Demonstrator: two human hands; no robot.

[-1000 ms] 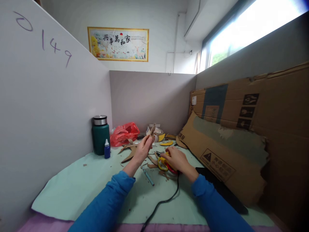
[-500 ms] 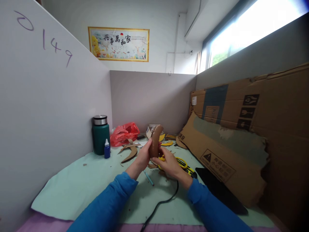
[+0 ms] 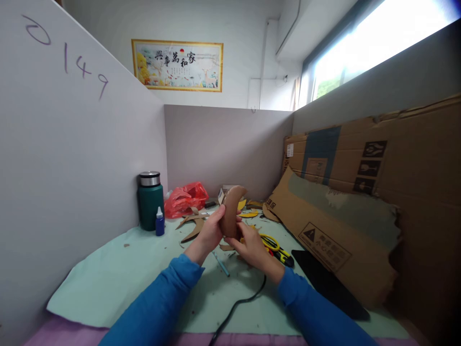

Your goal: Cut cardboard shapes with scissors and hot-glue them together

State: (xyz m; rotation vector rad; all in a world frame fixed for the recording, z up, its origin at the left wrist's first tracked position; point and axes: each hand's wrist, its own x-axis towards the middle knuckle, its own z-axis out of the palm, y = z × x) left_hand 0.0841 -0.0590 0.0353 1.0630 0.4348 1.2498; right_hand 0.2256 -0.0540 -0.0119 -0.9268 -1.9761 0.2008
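Both hands hold a curved, crescent-shaped piece of brown cardboard (image 3: 232, 211) upright above the table. My left hand (image 3: 212, 228) grips its left edge, thumb on the near face. Fingers of my right hand (image 3: 252, 245) close around its lower right edge. Just beyond my right hand lie yellow-handled scissors (image 3: 270, 242) and a yellow-and-black tool (image 3: 287, 258). Below the hands a light blue pen (image 3: 221, 264) rests on the cloth, near cardboard scraps (image 3: 226, 247). Another curved cardboard cutout (image 3: 194, 229) lies left of the hands.
A green bottle (image 3: 150, 204), a small blue squeeze bottle (image 3: 159, 223) and a red plastic bag (image 3: 187, 198) stand at the back left. Large cardboard sheets (image 3: 334, 230) lean on the right, above a black flat panel (image 3: 331, 288). A black cable (image 3: 237, 302) crosses the front.
The cardboard piece has turned, so its broad face shows more and its tip points further right. Both hands have shifted slightly left with it and still grip it.
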